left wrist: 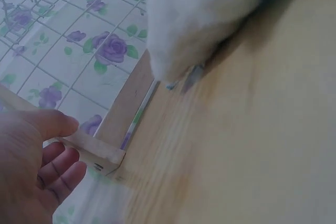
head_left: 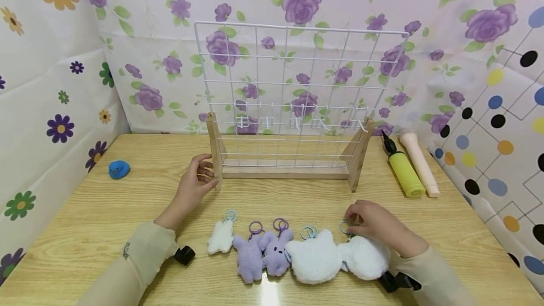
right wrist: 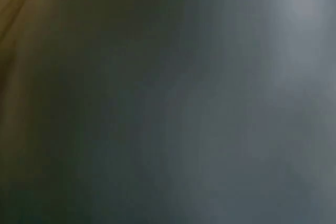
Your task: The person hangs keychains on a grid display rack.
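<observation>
In the head view my left hand (head_left: 193, 190) is at the left wooden post (head_left: 215, 150) of a white wire grid rack (head_left: 285, 165). Its thumb touches the post and its fingers bend loosely beside it; the left wrist view shows this hand (left wrist: 31, 161) close to the wood (left wrist: 94, 150). My right hand (head_left: 378, 225) pinches the ring end of the rightmost white plush keychain (head_left: 366, 259). To its left lie a larger white plush (head_left: 316, 259), two purple plush keychains (head_left: 249, 259) (head_left: 277, 254) and a small white one (head_left: 221, 237). The right wrist view is dark and blurred.
Several white hooks (head_left: 295, 123) hang in a row on the grid. A blue toy duck (head_left: 119, 169) sits at the left of the wooden table (head_left: 148, 192). At the right lie a yellow-green pump (head_left: 405, 174) and a pale pink tube (head_left: 420, 164). Patterned cloths stand behind and at both sides.
</observation>
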`<state>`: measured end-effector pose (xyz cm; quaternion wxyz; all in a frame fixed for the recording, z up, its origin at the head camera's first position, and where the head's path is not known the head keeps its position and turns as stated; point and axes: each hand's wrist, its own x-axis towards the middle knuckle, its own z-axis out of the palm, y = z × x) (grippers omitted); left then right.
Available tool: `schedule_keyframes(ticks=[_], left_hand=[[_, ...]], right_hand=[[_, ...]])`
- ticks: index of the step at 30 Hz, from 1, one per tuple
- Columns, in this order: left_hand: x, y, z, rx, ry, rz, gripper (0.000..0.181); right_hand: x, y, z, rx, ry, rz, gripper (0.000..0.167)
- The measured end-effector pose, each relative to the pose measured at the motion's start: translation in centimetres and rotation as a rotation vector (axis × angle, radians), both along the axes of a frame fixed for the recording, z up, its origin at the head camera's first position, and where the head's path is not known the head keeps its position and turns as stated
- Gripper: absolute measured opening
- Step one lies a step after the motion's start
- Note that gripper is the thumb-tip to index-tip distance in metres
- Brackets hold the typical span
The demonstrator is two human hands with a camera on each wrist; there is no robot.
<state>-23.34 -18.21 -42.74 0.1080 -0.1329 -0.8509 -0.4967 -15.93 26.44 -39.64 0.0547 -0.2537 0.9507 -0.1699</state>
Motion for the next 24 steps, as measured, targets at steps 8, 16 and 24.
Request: schedule_keyframes(ticks=[8, 16, 24], left_hand=[[-0.22, 0.09, -0.45, -0.011, 0.023, 0.026, 0.063], [-0.18, 0.16, -0.57, -0.003, 0.039, 0.03, 0.063], [-0.15, 0.4, -0.52, 0.016, 0.033, 0.031, 0.065]], right_hand=[[-0.09, -0.31, -0.28, 0.01, 0.0, 0.007, 0.018], [-0.01, -0.58, -0.36, -0.005, -0.034, -0.02, 0.02], [0.0, -0.56, -0.41, -0.024, -0.065, -0.046, 0.022]])
